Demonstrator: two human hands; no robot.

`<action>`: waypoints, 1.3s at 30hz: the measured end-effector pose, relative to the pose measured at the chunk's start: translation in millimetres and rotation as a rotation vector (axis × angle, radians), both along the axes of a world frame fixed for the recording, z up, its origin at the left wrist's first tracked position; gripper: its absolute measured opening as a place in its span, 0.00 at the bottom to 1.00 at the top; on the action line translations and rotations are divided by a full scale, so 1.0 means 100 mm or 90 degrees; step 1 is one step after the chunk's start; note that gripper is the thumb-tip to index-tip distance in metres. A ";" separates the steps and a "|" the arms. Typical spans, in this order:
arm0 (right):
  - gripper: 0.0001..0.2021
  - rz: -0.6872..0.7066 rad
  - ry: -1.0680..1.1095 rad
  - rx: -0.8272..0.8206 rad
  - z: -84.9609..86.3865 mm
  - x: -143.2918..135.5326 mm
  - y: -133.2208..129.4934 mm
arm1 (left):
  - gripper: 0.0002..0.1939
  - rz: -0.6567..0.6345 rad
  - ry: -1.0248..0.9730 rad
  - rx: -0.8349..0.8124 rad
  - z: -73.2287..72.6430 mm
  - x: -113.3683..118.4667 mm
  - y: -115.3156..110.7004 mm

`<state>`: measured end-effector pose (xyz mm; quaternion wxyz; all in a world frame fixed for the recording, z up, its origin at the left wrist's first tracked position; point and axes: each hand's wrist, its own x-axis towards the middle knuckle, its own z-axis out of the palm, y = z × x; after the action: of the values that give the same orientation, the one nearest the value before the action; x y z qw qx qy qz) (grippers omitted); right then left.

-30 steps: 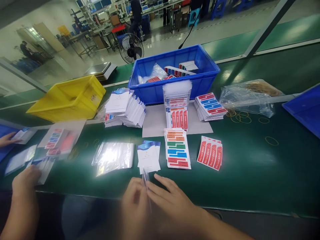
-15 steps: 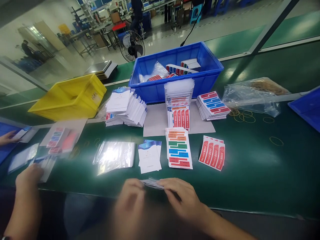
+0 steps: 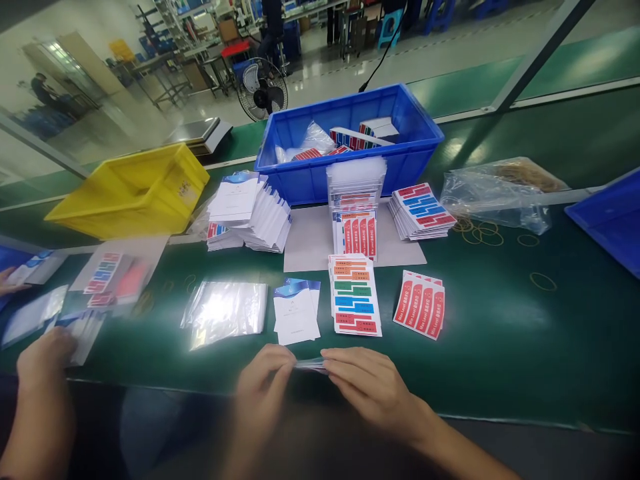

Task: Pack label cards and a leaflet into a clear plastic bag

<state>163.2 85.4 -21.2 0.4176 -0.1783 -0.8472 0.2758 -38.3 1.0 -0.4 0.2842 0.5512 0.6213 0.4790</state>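
Between my two hands, near the front edge of the bench, is a thin clear plastic bag (image 3: 310, 365), seen nearly edge-on; what lies inside cannot be made out. My left hand (image 3: 267, 373) pinches its left end between thumb and fingers. At the opposite end my right hand (image 3: 367, 383) grips it, fingers together along the edge. Just beyond lie white-and-blue leaflets (image 3: 297, 317), a pile of coloured label sheets (image 3: 356, 300) and a few red label sheets (image 3: 420, 303). To the left of the leaflets rests a stack of clear plastic bags (image 3: 227, 313).
A blue bin (image 3: 345, 163) holding sheets and bags stands behind, with filled bags (image 3: 357, 177) leaning before it. Leaflet stacks (image 3: 255, 213), a yellow bin (image 3: 135, 193), label stacks (image 3: 423, 210) and rubber bands (image 3: 477, 231) surround the area. A co-worker's hand (image 3: 47, 353) works at left.
My left hand has moved slightly up and right along the bag, and the fingers of my right hand have straightened. The bag now looks flatter. The view has shifted slightly.
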 end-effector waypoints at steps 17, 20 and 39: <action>0.05 0.038 0.009 -0.036 0.35 -0.04 0.04 | 0.07 0.090 -0.065 0.124 0.09 0.05 -0.09; 0.05 0.050 -0.008 -0.048 0.35 -0.04 0.05 | 0.06 -0.031 -0.086 0.048 0.08 0.02 -0.08; 0.09 0.109 0.025 -0.150 0.18 0.13 0.11 | 0.10 -0.173 0.048 -0.003 0.20 0.07 -0.01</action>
<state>176.1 95.9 -3.1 0.3851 -0.1475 -0.8128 0.4114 -31.1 -0.1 19.4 0.3243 0.6472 0.5522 0.4135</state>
